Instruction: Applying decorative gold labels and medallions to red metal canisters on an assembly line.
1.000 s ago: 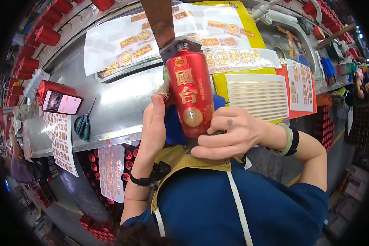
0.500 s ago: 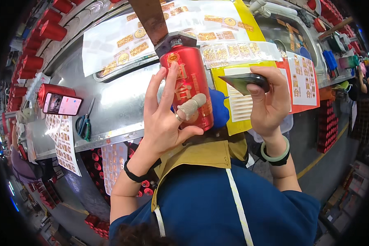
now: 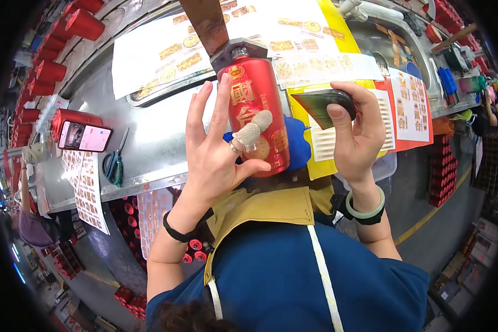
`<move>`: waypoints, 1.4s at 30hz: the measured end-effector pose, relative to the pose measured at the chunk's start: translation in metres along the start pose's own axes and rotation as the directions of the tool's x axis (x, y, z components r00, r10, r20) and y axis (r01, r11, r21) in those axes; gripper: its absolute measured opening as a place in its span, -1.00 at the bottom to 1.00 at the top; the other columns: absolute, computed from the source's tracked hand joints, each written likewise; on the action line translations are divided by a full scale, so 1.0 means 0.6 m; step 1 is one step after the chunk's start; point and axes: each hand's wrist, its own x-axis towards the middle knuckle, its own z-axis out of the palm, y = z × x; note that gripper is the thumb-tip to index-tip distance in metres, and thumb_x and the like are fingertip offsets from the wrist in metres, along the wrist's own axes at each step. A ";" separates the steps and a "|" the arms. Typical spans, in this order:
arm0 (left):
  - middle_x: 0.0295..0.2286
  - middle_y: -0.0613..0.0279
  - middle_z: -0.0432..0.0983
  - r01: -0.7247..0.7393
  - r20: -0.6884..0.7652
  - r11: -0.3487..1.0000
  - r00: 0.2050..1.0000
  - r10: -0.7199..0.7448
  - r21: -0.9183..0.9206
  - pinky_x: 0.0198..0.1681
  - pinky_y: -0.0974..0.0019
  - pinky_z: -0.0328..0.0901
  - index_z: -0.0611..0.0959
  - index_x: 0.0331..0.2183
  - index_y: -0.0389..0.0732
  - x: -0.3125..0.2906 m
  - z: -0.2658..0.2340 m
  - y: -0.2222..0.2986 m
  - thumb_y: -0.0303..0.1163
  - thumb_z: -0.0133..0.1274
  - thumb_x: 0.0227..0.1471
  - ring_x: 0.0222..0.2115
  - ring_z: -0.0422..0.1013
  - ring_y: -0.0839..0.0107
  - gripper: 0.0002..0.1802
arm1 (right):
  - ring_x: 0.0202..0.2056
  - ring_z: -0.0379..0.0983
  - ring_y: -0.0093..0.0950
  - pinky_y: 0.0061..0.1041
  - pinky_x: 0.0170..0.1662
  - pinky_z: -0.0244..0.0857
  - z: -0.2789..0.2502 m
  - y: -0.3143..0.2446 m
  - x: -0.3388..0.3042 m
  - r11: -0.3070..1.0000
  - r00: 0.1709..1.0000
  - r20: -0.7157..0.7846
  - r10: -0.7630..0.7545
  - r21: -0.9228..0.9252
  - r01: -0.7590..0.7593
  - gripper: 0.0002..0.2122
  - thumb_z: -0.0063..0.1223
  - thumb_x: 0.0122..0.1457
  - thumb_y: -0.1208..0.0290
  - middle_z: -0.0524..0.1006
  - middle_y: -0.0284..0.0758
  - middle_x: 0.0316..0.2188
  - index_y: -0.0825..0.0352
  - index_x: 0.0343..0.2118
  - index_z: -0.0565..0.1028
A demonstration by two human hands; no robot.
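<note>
A red bottle (image 3: 269,94) with gold lettering lies on its side in front of me, its neck against a dark metal holder (image 3: 243,46). My left hand (image 3: 207,152) is open over the bottle's left side, fingers spread. One finger wears a pale cloth finger cover (image 3: 253,131) and rests on or just over the bottle's front. The thumb is by the bottle's lower end. To the right, my right hand (image 3: 359,133) is closed on a dark wedge-shaped scraper (image 3: 323,105), its greenish tip toward the bottle but apart from it. A blue cloth (image 3: 297,143) sits beside the bottle.
Sheets of gold stickers (image 3: 166,61) cover the far metal table. A yellow board (image 3: 323,169) with a white strip sheet (image 3: 384,119) lies right. At left are green-handled scissors (image 3: 114,169), a phone (image 3: 84,136) against a red container (image 3: 74,119), and another sticker sheet (image 3: 88,193).
My left hand has shifted a little left, uncovering more of the bottle's lettering, its covered finger now higher. My right hand has moved slightly left with the scraper.
</note>
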 end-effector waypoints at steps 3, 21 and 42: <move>0.38 -0.09 0.06 0.012 0.005 1.000 1.000 -0.012 -0.026 0.36 -0.22 0.01 0.75 0.03 0.21 -0.010 0.002 0.005 0.42 0.05 -0.04 0.35 -0.01 -0.19 -0.27 | -0.28 0.55 -0.53 -0.57 -0.17 0.41 0.001 0.000 -0.003 1.000 0.999 0.019 0.030 0.001 -0.030 -0.78 0.24 0.26 0.54 0.61 -0.28 -0.27 0.41 -0.06 0.56; 0.36 -0.18 0.08 -0.122 0.037 0.985 0.991 0.128 -0.120 0.36 -0.22 0.03 0.71 0.03 0.15 -0.077 0.016 0.024 0.28 0.23 -0.03 0.34 -0.01 -0.24 -0.34 | -0.29 0.59 -0.43 -0.50 -0.18 0.44 0.001 -0.008 0.008 0.997 0.992 0.112 0.063 -0.043 -0.059 -0.78 0.28 0.19 0.58 0.64 -0.22 -0.30 0.39 -0.10 0.59; 0.23 -0.19 0.35 0.360 -0.045 0.754 0.889 -0.457 -0.549 0.30 0.05 0.21 0.26 0.34 -0.41 -0.071 0.051 0.055 -0.37 0.58 -0.31 0.26 0.29 -0.09 0.24 | -0.37 0.42 -0.43 -0.38 -0.20 0.22 0.059 -0.002 0.139 0.644 0.679 0.508 -0.530 -0.280 0.712 -0.83 0.24 0.04 0.42 0.60 -0.47 -0.38 0.15 -0.26 0.62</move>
